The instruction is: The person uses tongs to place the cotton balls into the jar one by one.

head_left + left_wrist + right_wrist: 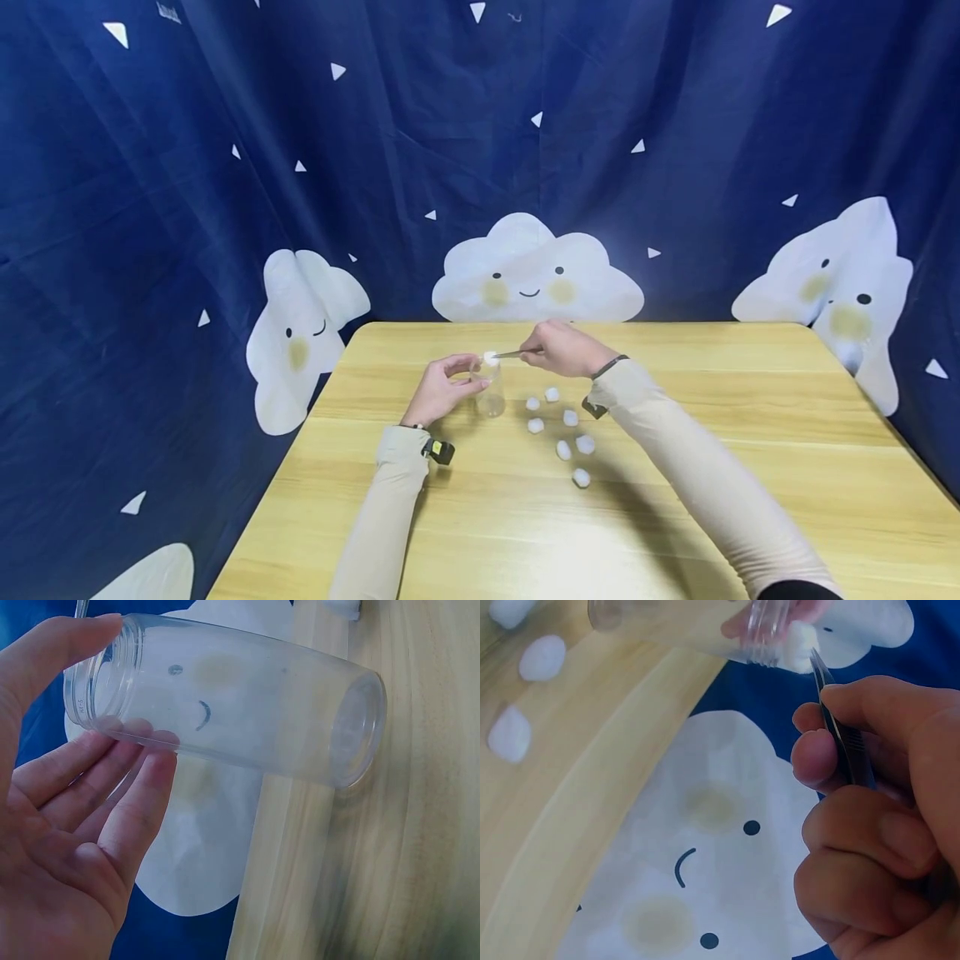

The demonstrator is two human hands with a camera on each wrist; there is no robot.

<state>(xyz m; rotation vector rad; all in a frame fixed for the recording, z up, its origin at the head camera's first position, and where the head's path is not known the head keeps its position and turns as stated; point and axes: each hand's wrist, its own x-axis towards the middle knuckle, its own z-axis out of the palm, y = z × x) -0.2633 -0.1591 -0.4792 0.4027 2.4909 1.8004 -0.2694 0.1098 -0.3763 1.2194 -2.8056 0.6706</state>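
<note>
My left hand [441,390] grips a clear plastic jar [240,697] near its threaded mouth, thumb on one side and fingers on the other. The jar stands upright on the table, and its inside looks bare in the left wrist view. In my right hand [564,348] a pair of dark metal tweezers [844,739] is pinched between thumb and fingers. Their tips hold a white cotton ball [802,646] right at the jar's mouth. Several more cotton balls [563,450] lie loose on the table, to the right of the jar and nearer to me.
The wooden table [750,467] ends at a dark blue curtain [420,108] printed with white clouds and triangles. A small black camera [442,452] sits on my left wrist, and another camera [594,407] on the right one. My right forearm [690,458] crosses above the table's right side.
</note>
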